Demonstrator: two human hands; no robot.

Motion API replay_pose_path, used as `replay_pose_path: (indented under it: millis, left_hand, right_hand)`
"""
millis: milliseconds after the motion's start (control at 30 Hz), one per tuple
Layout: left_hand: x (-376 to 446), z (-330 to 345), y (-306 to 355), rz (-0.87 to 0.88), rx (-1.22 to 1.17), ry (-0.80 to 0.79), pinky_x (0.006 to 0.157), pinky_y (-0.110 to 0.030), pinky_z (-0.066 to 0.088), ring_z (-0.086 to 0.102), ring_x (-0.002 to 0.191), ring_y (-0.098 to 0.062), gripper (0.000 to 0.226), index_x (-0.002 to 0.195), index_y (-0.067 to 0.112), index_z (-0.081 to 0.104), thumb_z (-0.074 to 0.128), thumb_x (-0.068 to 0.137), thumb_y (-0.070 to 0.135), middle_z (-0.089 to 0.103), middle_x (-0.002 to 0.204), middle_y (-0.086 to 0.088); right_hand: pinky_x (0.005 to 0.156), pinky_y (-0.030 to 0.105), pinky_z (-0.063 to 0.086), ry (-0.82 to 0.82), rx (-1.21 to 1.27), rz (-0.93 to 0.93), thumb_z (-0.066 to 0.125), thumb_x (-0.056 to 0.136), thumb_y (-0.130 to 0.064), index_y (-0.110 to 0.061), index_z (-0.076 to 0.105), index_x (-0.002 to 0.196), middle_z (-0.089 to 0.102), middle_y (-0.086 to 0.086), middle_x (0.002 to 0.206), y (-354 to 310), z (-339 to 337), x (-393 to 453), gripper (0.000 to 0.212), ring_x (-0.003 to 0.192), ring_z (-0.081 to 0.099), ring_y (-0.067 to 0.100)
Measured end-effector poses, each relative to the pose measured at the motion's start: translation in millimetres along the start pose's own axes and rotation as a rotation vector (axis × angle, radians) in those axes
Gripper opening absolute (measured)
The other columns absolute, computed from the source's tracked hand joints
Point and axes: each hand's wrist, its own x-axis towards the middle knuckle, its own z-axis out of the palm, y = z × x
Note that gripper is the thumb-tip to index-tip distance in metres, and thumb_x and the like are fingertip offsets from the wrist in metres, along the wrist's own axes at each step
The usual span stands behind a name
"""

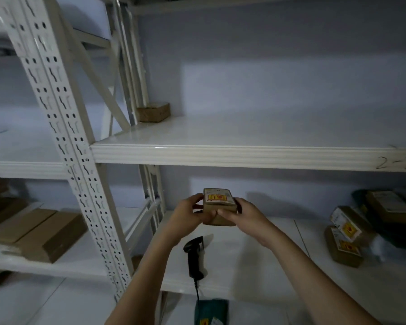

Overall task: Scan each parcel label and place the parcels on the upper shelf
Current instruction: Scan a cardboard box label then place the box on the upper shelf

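left hand (pixel 189 211) + right hand (pixel 240 213): both curled round the parcel (pixel 219 206), gripped between them, label up | parcel held over lower shelf (pixel 256 254), under upper shelf (pixel 220 137) | scanner (pixel 195 258) left lying below

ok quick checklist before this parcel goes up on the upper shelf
1. Grip: left hand and right hand both hold the parcel at its sides: ok.
2. Label: faces up, with a yellow and red sticker showing: ok.
3. Scanned: the scanner lies on the lower shelf, in neither hand; whether the label was read: cannot tell.
4. Landing spot: the upper shelf has bare surface above the hands: ok.
5. Shelf neighbour: one small box sits at the back left corner, away from the open area: ok.
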Motion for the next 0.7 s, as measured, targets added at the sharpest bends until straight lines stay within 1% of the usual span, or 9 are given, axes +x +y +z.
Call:
replay_pose_path:
  millis: [33, 100, 167, 233, 300, 367, 467, 600, 700]
  left_hand:
    - [-3.5, -7.0, 3.8, 0.016, 0.009, 0.002, 0.064, -0.003, 0.047, 0.059, 0.095, 0.005, 0.036, 0.119, 0.033, 0.056, 0.071, 0.088, 0.023, 0.06, 0.1, 0.027]
    - [-8.3, -21.3, 6.3, 0.04, 0.032, 0.01, 0.063, -0.004, 0.048, 0.061, 0.093, 0.007, 0.032, 0.12, 0.031, 0.061, 0.069, 0.089, 0.028, 0.064, 0.099, 0.025]
    - [-14.8, -37.3, 9.8, 0.061, 0.049, 0.02, 0.064, -0.005, 0.049, 0.064, 0.092, 0.006, 0.03, 0.119, 0.027, 0.065, 0.068, 0.089, 0.032, 0.069, 0.101, 0.02]
    - [-23.1, -56.1, 12.3, 0.091, 0.07, 0.018, 0.067, -0.008, 0.05, 0.066, 0.091, 0.005, 0.03, 0.118, 0.027, 0.067, 0.066, 0.089, 0.035, 0.072, 0.101, 0.016]
    - [-33.4, -77.5, 17.5, 0.12, 0.079, 0.018, 0.071, -0.01, 0.05, 0.066, 0.09, 0.005, 0.025, 0.113, 0.029, 0.068, 0.065, 0.09, 0.035, 0.073, 0.099, 0.015]
    - [-44.8, -102.1, 24.1, 0.167, 0.092, 0.023, 0.07, -0.007, 0.049, 0.066, 0.085, 0.009, 0.016, 0.106, 0.032, 0.066, 0.066, 0.09, 0.033, 0.072, 0.094, 0.017]
    - [-60.6, -137.4, 34.2, 0.228, 0.08, 0.041, 0.067, -0.001, 0.045, 0.064, 0.083, 0.013, 0.017, 0.106, 0.033, 0.065, 0.068, 0.089, 0.03, 0.07, 0.09, 0.02]
    - [-79.3, -176.9, 50.3, 0.304, -0.005, 0.088, 0.074, 0.0, 0.045, 0.061, 0.089, 0.016, 0.035, 0.116, 0.04, 0.057, 0.072, 0.086, 0.029, 0.064, 0.094, 0.029]
    - [-83.0, -192.1, 65.5, 0.373, -0.049, 0.121, 0.076, -0.005, 0.049, 0.063, 0.091, 0.015, 0.034, 0.114, 0.041, 0.06, 0.071, 0.087, 0.024, 0.067, 0.096, 0.027]
  right_hand:
    - [0.085, 0.022, 0.051, 0.002, -0.014, -0.01, 0.071, 0.09, -0.039, -0.026, 0.06, 0.126, 0.067, -0.011, 0.118, -9.5, 2.2, -5.8, 0.04, 0.107, 0.063, 0.006]
    - [0.076, 0.016, 0.048, -0.013, -0.055, -0.018, 0.068, 0.093, -0.039, -0.031, 0.056, 0.119, 0.066, -0.015, 0.112, -29.2, 8.4, -16.4, 0.03, 0.098, 0.061, -0.001]
    - [0.074, 0.014, 0.048, -0.01, -0.117, -0.034, 0.065, 0.095, -0.041, -0.03, 0.056, 0.123, 0.065, -0.014, 0.113, -49.3, 17.8, -25.5, 0.032, 0.095, 0.06, -0.002]
    - [0.079, 0.02, 0.048, 0.041, -0.172, -0.063, 0.065, 0.094, -0.045, -0.024, 0.053, 0.136, 0.06, -0.011, 0.12, -68.6, 31.7, -32.0, 0.049, 0.103, 0.06, 0.006]
    - [0.082, 0.024, 0.047, 0.095, -0.186, -0.068, 0.066, 0.092, -0.047, -0.025, 0.048, 0.141, 0.055, -0.009, 0.122, -88.7, 47.2, -40.1, 0.056, 0.108, 0.057, 0.01]
    - [0.084, 0.026, 0.05, 0.117, -0.196, -0.102, 0.067, 0.091, -0.05, -0.027, 0.05, 0.138, 0.056, -0.01, 0.124, -108.0, 63.6, -46.6, 0.055, 0.109, 0.058, 0.01]
    - [0.093, 0.032, 0.054, 0.163, -0.258, -0.18, 0.068, 0.088, -0.054, -0.032, 0.055, 0.132, 0.062, -0.012, 0.126, -135.6, 84.8, -55.5, 0.051, 0.111, 0.061, 0.007]
    - [0.096, 0.028, 0.051, 0.262, -0.257, -0.287, 0.071, 0.087, -0.048, -0.033, 0.058, 0.131, 0.063, -0.014, 0.122, -174.1, 109.7, -69.6, 0.047, 0.11, 0.061, 0.005]
    - [0.1, 0.026, 0.049, 0.307, -0.235, -0.36, 0.072, 0.088, -0.044, -0.032, 0.057, 0.133, 0.061, -0.018, 0.121, -200.1, 115.6, -73.5, 0.049, 0.113, 0.059, 0.004]
